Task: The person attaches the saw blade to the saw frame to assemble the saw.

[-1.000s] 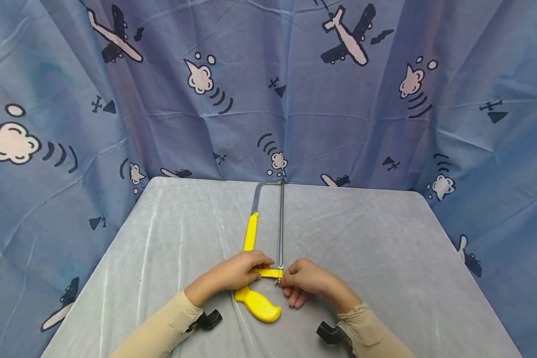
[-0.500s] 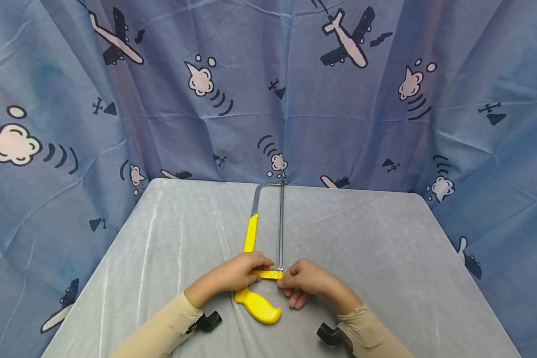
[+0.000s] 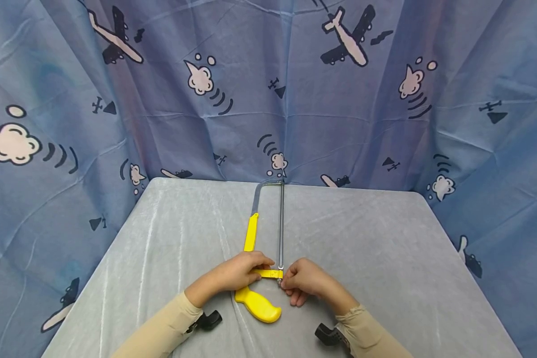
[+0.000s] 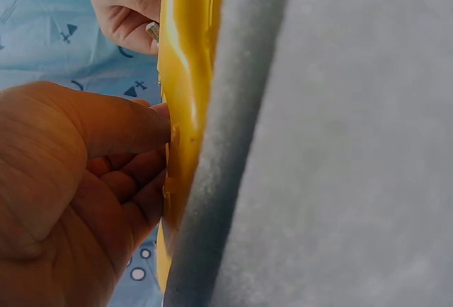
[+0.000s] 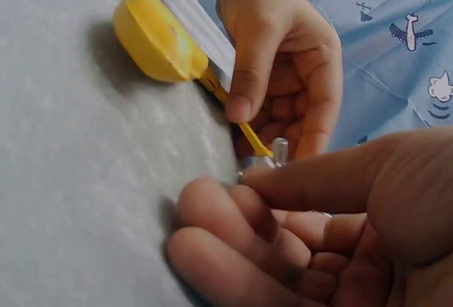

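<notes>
Well, the left hand [image 3: 239, 271] grips the yellow saw [image 3: 251, 231] — apparently to steady it where it lies on the grey table [image 3: 353, 233], handle [image 3: 260, 306] to the near side — while, at the near end of the blade [image 3: 281, 226], the right hand [image 3: 309, 279] pinches a small metal nut [image 5: 280, 151], a hold that would suit turning it.

Head view: the left hand [image 3: 234, 272] covers a stretch of the saw [image 3: 250, 233]; the fitting [image 5: 280, 150], partly masked by the right hand [image 3: 309, 278], is too small to make out. The lower edge crops both sleeves [image 3: 161, 325] and the table [image 3: 362, 238]. Left wrist view: the saw and the right hand run off at the top. Right wrist view: the right hand's near fingers [image 5: 216, 261] are blurred.
</notes>
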`<act>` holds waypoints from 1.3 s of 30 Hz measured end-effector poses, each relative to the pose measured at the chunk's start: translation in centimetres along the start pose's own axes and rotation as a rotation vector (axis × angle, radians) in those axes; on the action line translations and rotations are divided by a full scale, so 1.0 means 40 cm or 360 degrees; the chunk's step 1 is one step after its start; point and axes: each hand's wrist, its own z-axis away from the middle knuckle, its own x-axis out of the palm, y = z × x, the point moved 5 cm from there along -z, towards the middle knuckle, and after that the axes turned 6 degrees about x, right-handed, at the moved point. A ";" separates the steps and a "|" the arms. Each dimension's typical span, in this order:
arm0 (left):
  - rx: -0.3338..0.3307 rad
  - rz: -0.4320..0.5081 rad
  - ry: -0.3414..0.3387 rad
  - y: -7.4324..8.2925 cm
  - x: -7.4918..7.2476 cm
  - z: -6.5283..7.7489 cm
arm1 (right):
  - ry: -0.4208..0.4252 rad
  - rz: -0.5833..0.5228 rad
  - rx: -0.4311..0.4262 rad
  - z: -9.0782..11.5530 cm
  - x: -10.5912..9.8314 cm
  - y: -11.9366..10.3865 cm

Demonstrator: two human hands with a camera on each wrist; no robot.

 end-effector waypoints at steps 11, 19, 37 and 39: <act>0.0014 -0.0001 0.0005 0.002 0.000 0.000 | -0.0147 -0.0088 0.0032 0.012 -0.003 -0.009; 0.0001 0.0000 0.0000 0.002 0.000 -0.001 | 0.0005 0.0050 -0.0008 0.001 -0.001 -0.002; 0.0014 -0.0027 0.0011 -0.001 0.003 0.000 | -0.0092 -0.0087 0.0006 0.003 0.004 -0.002; 0.0008 -0.0024 0.0008 -0.001 0.002 0.000 | -0.0026 -0.0020 0.0013 0.004 0.002 -0.003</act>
